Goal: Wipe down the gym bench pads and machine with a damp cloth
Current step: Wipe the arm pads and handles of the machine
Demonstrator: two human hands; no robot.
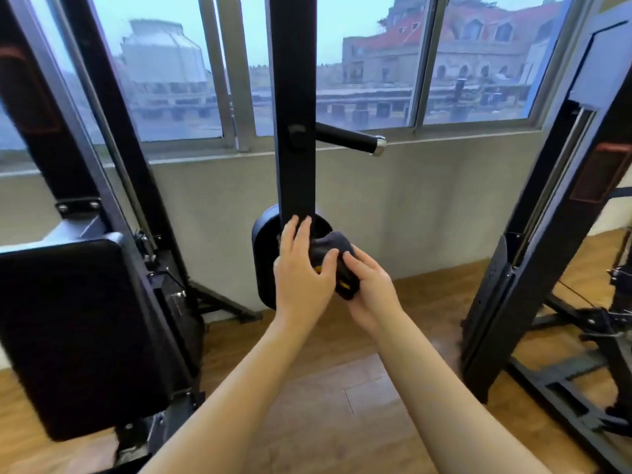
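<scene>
Both hands grip a bunched dark cloth [333,249] with yellow marks: left hand [301,268], right hand [367,285]. Behind them, a smooth black oval pad [263,254] on a flat black upright [294,107]; the hands partly hide the cloth.

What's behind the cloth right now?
Behind the dark cloth, held between the left hand and right hand, sits a rounded black pad on the black upright post. The hands and cloth cover the pad's middle and right side.

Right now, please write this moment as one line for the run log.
step: handling cloth | left hand: on cloth | right hand: grips cloth | place: before round pad on post
</scene>
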